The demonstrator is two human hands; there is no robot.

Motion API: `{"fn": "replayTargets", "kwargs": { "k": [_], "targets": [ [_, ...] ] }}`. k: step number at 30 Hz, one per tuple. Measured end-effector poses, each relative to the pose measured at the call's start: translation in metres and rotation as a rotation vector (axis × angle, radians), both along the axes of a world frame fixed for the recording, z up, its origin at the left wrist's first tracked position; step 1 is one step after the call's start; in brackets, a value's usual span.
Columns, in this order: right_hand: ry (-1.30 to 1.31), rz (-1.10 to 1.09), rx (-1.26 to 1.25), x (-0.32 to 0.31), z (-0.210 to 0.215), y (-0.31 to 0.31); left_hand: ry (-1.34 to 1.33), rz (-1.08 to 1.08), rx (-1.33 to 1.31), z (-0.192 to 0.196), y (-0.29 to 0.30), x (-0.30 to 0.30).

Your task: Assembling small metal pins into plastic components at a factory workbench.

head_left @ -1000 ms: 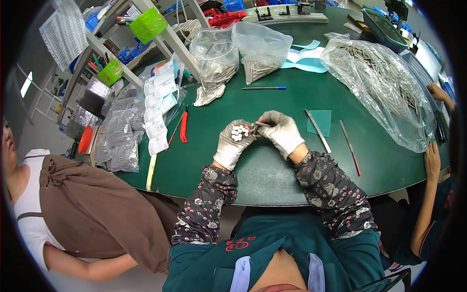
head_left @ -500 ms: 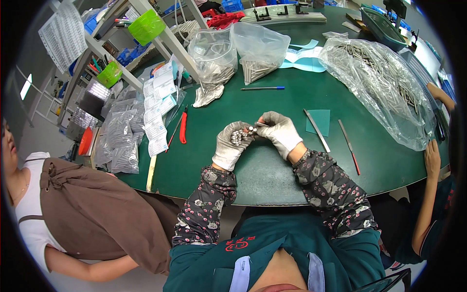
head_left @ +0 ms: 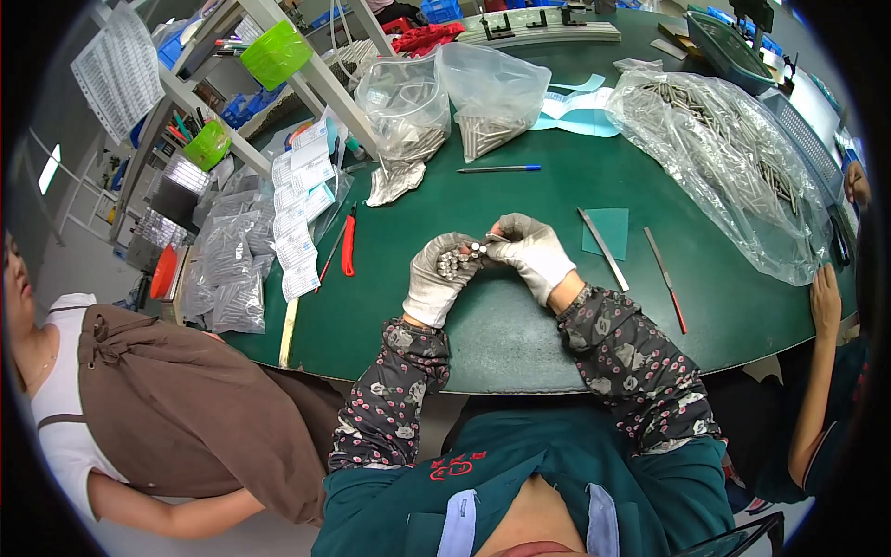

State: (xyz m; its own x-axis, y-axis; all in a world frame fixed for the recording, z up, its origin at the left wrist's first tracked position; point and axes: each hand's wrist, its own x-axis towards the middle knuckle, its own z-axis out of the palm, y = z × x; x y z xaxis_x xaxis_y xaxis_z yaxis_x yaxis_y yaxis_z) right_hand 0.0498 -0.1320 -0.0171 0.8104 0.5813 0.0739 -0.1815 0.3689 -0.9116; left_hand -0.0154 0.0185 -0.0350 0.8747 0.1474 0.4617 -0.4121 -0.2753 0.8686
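Observation:
My gloved left hand (head_left: 429, 285) is closed around a bundle of several shiny metal rods (head_left: 451, 264), whose round ends show between the fingers. Beside it, with fingertips bare at the glove's end, my right hand (head_left: 536, 252) pinches at a single metal rod (head_left: 478, 249) along the bundle's edge. The fingers hide most of that rod's length. Both hands meet just above the green tabletop (head_left: 501, 343). To the right of them lie a flat metal strip (head_left: 603, 249) on a teal square sheet (head_left: 613, 232) and a red-handled file (head_left: 666, 281).
Clear bags of metal rods stand at the back (head_left: 489, 116) and right (head_left: 715, 158). A pen (head_left: 499, 169) lies behind my hands, red-handled pliers (head_left: 349, 243) to the left. Paper slips (head_left: 295, 213) and bagged parts (head_left: 227, 269) line the left side. People are at both sides.
My hands stay nearly in place, with small finger shifts at the bundle's edge. The co-worker's far hand at the right has moved. The whole view has shifted slightly.

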Motion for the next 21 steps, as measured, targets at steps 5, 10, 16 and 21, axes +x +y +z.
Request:
{"fn": "replayTargets", "kwargs": {
  "k": [5,10,16,21],
  "targets": [
    [-0.013,-0.006,0.009,-0.0013,-0.0002,0.0001,0.023,0.006,0.010,-0.0017,0.0023,0.0007],
    [-0.001,-0.010,0.010,-0.0022,0.0013,-0.0004,0.022,-0.007,-0.037,0.0007,-0.0008,-0.0002],
    [0.003,0.000,0.014,-0.0008,-0.0009,-0.0003,0.033,-0.022,-0.110,-0.0019,-0.0007,0.0010],
    [-0.069,-0.021,-0.039,-0.0030,0.0012,0.0012,0.081,0.046,-0.091,0.0003,-0.0002,-0.0001]
  ]
}}
